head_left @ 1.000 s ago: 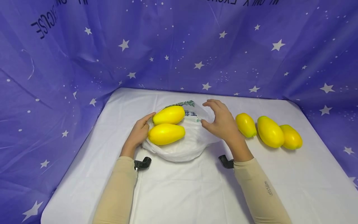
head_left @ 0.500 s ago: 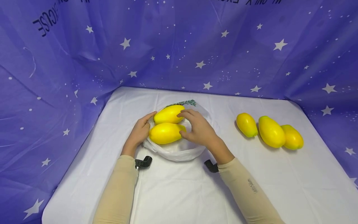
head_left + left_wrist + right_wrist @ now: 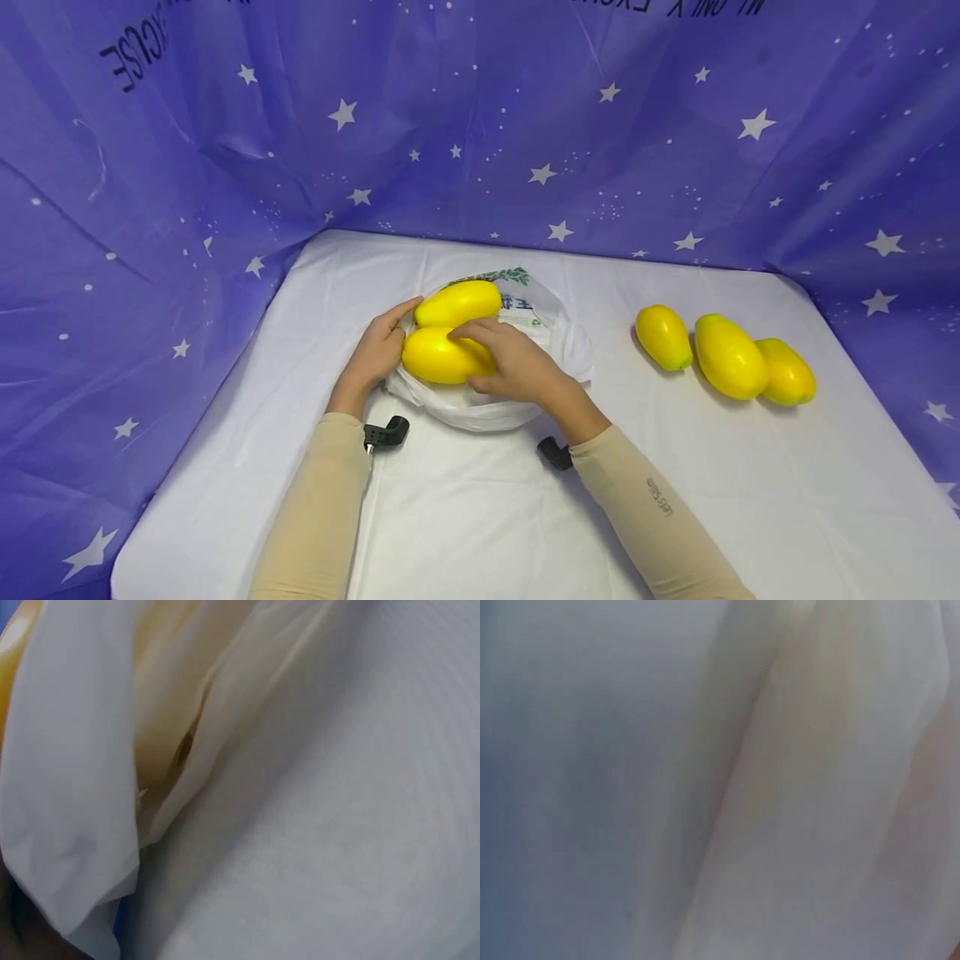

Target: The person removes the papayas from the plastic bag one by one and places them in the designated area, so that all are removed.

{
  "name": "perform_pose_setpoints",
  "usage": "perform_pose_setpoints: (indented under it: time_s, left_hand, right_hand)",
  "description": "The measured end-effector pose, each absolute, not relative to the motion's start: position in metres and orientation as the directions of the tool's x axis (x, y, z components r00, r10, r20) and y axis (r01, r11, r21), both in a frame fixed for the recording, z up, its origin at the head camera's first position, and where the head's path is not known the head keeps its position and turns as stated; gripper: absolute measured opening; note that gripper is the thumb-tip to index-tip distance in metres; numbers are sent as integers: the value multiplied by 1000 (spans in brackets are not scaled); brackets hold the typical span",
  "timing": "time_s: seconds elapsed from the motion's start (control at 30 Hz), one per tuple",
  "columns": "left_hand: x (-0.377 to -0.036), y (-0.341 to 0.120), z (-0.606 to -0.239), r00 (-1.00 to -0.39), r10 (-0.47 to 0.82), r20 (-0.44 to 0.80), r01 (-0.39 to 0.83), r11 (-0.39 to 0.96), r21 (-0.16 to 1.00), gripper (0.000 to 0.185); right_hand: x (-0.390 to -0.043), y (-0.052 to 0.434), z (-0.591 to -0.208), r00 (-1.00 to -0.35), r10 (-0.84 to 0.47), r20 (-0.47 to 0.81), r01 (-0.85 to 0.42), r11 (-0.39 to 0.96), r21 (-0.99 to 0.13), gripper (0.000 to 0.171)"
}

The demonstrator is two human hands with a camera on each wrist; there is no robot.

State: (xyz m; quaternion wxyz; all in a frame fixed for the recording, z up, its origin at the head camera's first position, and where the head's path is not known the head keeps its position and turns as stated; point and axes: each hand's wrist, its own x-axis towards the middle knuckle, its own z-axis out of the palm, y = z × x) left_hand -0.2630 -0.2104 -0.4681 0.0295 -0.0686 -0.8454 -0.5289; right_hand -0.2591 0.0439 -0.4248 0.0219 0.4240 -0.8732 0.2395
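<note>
Two yellow mangoes lie side by side in the mouth of a white plastic bag (image 3: 483,417) with green and blue print. At the bag's left rim, my left hand (image 3: 375,354) grips the plastic, index finger stretched along the far mango (image 3: 459,303). My right hand (image 3: 517,365) reaches in from the right and holds the right end of the near mango (image 3: 435,357), fingers over its top and thumb on the near side. Thin bag plastic (image 3: 71,765) fills the left part of the left wrist view. Blurred plastic (image 3: 802,825) covers most of the right wrist view.
To the right on the white tablecloth (image 3: 465,517) lie a smaller mango (image 3: 663,337), a large mango (image 3: 729,357) and another mango (image 3: 786,372) touching the large one. A purple star-printed curtain (image 3: 480,108) rises behind the table and at both sides.
My right hand has moved left from the bag's right side onto the near mango and closed around its right end. The left hand stays at the left rim.
</note>
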Motion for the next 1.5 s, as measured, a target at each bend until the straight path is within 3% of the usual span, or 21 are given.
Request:
perform_pose_setpoints:
  time_s: [0.23,0.53,1.5]
  left_hand:
    - [-260,-208,-461,-989,96,115,145,426,893,57]
    - [-261,-209,-465,-991,84,107,134,452,882,59]
    - [-260,-206,-467,-986,98,137,166,435,885,58]
  right_hand:
    - [-258,43,-431,-668,-710,223,-720,541,-434,69]
    - [-252,50,-428,-664,-710,234,-737,567,-369,65]
    - [-218,162,-391,-768,-443,464,-626,674,-393,66]
